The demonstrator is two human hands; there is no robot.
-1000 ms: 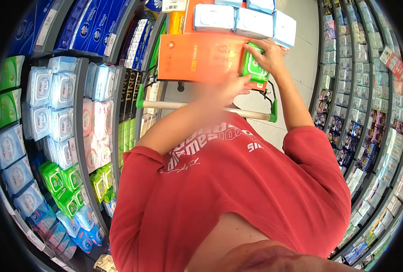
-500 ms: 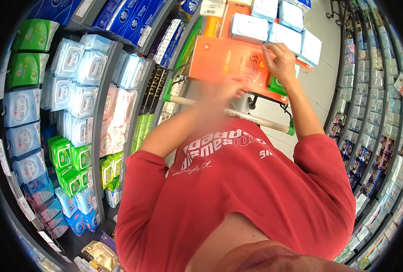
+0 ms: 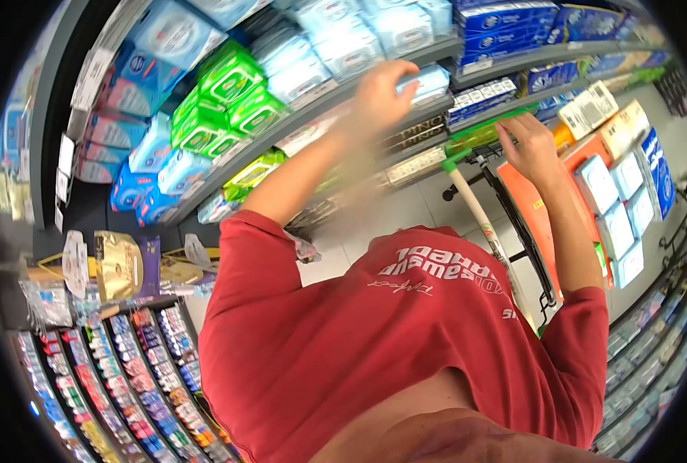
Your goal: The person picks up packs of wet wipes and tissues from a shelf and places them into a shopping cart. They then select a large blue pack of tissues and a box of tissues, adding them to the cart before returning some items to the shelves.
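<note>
My left hand (image 3: 390,92) is raised in front of the shelf, its thumb and forefinger apart with nothing between them; the wrist is smeared by motion. Just beyond it lies a light blue pack of wipes (image 3: 434,82) on the shelf. My right hand (image 3: 527,147) hovers at the left edge of an orange box (image 3: 527,202) in the shopping cart, fingers partly stretched and holding nothing visible. On the box's far side sit several light blue wipe packs (image 3: 615,230). The cart's pale handle (image 3: 476,207) runs beside my torso.
Green wipe packs (image 3: 230,77) and blue tissue packs (image 3: 505,31) fill the shelf ahead. A dark blue pack (image 3: 658,174) sits at the cart's far end. Hanging goods (image 3: 120,266) and low racks (image 3: 139,378) stand on the left; more shelving (image 3: 652,332) is at lower right.
The view has turned left, so the cart now appears farther right. My left hand has gone from near the handle to the shelf; my right hand has left the wipe packs for the box's edge.
</note>
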